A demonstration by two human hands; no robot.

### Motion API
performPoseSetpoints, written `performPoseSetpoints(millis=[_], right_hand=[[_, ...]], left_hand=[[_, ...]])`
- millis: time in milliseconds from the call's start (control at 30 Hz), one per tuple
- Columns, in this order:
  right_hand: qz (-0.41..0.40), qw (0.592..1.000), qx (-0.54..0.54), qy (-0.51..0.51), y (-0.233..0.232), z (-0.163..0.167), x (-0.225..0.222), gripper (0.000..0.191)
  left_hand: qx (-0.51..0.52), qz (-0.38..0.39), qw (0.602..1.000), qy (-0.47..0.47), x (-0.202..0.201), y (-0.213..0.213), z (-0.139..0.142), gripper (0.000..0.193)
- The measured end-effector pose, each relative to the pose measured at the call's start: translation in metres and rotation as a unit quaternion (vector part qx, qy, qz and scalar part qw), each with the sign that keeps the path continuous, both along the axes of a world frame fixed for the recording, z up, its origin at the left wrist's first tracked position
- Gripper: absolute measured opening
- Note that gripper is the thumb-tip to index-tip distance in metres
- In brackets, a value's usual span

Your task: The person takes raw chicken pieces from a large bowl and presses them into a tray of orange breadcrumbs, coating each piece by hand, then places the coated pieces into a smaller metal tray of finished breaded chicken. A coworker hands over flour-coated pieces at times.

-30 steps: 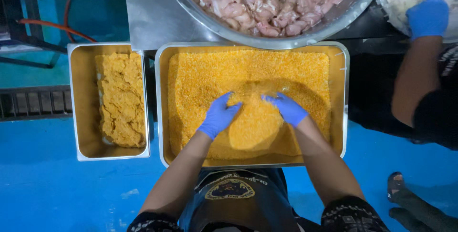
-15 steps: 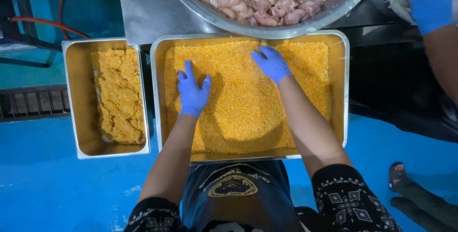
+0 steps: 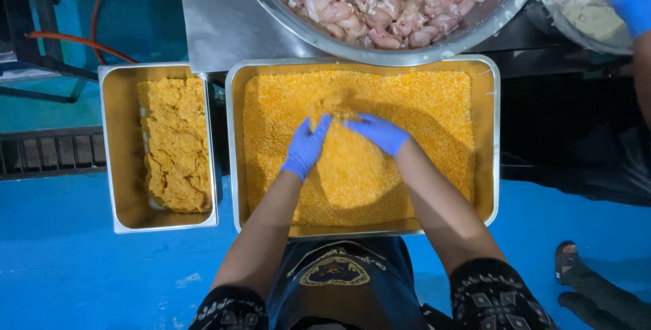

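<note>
From the head camera: left hand (image 3: 306, 148) and right hand (image 3: 378, 132), both in blue gloves, meet over a crumbed piece (image 3: 331, 104) in the big breadcrumb tray (image 3: 234, 167), fingers loosely cupped, neither grip clamped. Risk here: crumbs may spill over the rim, or the coating flake off if pressed unevenly. Coated pieces (image 3: 176, 143) fill the small tray (image 3: 116, 160); the raw chicken bowl (image 3: 468, 28) sits above.
</note>
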State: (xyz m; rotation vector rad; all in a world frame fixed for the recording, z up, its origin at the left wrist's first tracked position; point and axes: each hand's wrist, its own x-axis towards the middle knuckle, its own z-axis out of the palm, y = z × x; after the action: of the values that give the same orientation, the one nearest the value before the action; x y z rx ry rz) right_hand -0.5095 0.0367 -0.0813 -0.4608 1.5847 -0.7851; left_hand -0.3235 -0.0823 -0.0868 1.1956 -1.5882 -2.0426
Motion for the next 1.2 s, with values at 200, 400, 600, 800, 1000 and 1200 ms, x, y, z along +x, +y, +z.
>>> performPoseSetpoints(millis=[200, 400, 600, 800, 1000, 1200], right_hand=[[0.037, 0.973, -0.126, 0.189, 0.010, 0.014, -0.012, 0.036], [-0.150, 0.956, -0.035, 0.251, -0.037, 0.014, -0.001, 0.064], [-0.094, 0.985, -0.023, 0.140, -0.057, 0.021, 0.036, 0.071], [-0.198, 0.956, -0.157, 0.147, -0.034, 0.038, 0.070, 0.067], [-0.261, 0.926, -0.217, 0.166, 0.025, 0.072, 0.118, 0.057], [-0.292, 0.925, -0.208, 0.127, 0.072, 0.090, 0.203, 0.051]], left_hand=[[-0.356, -0.153, 0.901, -0.196, 0.053, 0.022, 0.046, 0.057], [-0.414, -0.135, 0.884, -0.173, 0.090, 0.060, 0.086, 0.087], [-0.435, -0.248, 0.854, -0.142, 0.098, 0.088, 0.095, 0.095], [-0.399, -0.317, 0.845, -0.162, 0.123, 0.062, 0.096, 0.095], [-0.412, -0.255, 0.869, -0.102, 0.202, 0.031, 0.091, 0.086], [-0.436, -0.235, 0.863, -0.099, 0.262, 0.009, 0.090, 0.078]])
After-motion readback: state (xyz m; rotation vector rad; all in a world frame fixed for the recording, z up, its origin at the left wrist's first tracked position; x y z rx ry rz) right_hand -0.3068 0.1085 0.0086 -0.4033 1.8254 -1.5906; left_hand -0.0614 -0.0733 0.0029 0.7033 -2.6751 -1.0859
